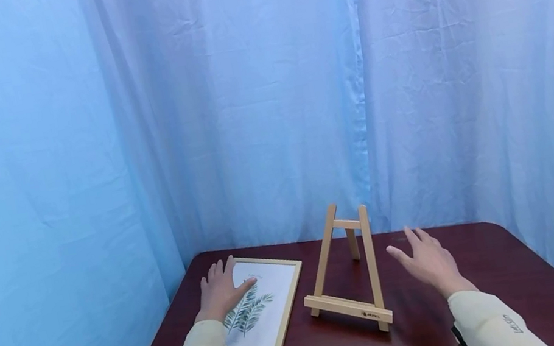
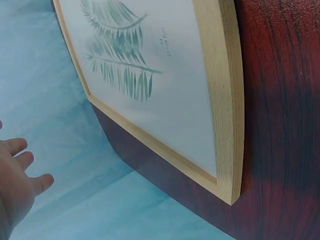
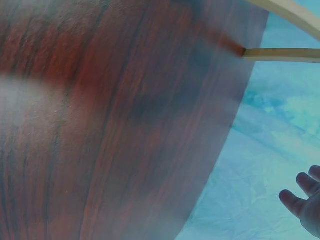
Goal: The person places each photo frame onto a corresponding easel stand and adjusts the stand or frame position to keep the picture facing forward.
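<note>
A light wooden picture frame (image 1: 285, 326) with a green leaf print lies flat on the left of the table. Above it, my left hand (image 1: 220, 293) hovers with fingers spread, holding nothing. The left wrist view shows the picture frame (image 2: 225, 100) close up, apart from the left hand (image 2: 17, 175). In the middle stands a small wooden easel (image 1: 347, 304), its ledge toward me. To the right of the easel, my right hand (image 1: 428, 260) is held in the air, fingers extended and nothing in them. Part of the easel (image 3: 285, 54) and some right-hand fingers (image 3: 292, 201) appear in the right wrist view.
The dark reddish-brown table (image 1: 438, 330) has rounded far corners. Light blue curtains (image 1: 254, 109) hang behind it and along both sides. The easel's rear leg (image 1: 353, 243) reaches back toward the table's far edge.
</note>
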`<state>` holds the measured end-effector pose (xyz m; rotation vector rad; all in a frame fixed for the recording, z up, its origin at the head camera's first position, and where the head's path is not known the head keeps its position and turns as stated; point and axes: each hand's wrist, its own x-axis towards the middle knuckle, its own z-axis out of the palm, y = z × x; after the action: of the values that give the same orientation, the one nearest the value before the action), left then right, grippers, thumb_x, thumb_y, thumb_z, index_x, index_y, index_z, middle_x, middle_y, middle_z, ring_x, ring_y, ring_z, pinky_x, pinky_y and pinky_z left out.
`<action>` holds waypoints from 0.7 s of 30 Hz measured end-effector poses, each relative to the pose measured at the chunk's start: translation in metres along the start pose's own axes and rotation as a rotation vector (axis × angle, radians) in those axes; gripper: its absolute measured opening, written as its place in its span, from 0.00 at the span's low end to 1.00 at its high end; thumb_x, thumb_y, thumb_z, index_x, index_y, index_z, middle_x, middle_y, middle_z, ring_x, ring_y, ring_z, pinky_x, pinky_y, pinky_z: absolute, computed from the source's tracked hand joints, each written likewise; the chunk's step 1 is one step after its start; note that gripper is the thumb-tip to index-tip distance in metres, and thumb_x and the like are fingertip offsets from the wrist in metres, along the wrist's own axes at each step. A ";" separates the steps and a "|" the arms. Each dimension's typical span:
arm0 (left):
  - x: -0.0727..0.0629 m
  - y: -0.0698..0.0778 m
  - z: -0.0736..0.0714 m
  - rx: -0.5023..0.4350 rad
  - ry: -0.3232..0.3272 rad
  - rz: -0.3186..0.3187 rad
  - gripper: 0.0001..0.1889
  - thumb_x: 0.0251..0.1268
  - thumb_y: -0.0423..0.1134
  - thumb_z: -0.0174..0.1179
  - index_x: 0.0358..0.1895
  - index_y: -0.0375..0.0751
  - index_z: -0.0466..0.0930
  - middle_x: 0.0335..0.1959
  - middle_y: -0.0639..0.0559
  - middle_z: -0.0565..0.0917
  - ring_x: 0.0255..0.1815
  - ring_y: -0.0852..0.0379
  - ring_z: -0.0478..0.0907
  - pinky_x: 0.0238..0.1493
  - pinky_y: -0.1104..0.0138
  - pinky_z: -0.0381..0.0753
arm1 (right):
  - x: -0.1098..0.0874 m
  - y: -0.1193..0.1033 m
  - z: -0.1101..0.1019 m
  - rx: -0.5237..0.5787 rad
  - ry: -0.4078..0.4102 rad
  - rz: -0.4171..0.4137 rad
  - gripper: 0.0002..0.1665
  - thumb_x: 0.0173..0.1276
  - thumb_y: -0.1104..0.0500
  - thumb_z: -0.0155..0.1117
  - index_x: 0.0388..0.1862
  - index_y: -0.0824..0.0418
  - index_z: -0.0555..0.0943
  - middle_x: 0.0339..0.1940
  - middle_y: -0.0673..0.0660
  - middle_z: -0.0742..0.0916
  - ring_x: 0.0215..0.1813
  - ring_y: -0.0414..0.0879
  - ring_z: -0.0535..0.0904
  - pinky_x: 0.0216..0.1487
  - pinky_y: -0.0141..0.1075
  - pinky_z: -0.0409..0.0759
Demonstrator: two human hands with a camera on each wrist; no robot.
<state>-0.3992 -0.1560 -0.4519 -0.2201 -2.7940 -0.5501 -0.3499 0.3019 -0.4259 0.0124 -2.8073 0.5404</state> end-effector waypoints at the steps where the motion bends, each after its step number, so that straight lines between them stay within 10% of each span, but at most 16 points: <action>1: 0.000 -0.001 0.000 -0.008 0.006 0.002 0.48 0.64 0.64 0.60 0.77 0.36 0.56 0.73 0.29 0.61 0.74 0.31 0.54 0.68 0.34 0.53 | 0.000 -0.001 -0.001 0.008 0.002 0.000 0.57 0.71 0.26 0.43 0.79 0.70 0.52 0.73 0.79 0.59 0.70 0.77 0.56 0.61 0.71 0.61; 21: -0.002 -0.017 -0.014 -0.160 -0.018 -0.097 0.47 0.67 0.58 0.60 0.77 0.30 0.53 0.71 0.25 0.62 0.70 0.28 0.59 0.64 0.36 0.62 | 0.009 -0.046 -0.022 0.136 0.068 -0.031 0.52 0.74 0.30 0.44 0.79 0.68 0.55 0.73 0.76 0.63 0.71 0.73 0.60 0.62 0.69 0.63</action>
<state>-0.3973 -0.1769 -0.4455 -0.1232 -2.7913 -0.7997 -0.3492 0.2678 -0.3868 0.0640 -2.6947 0.7096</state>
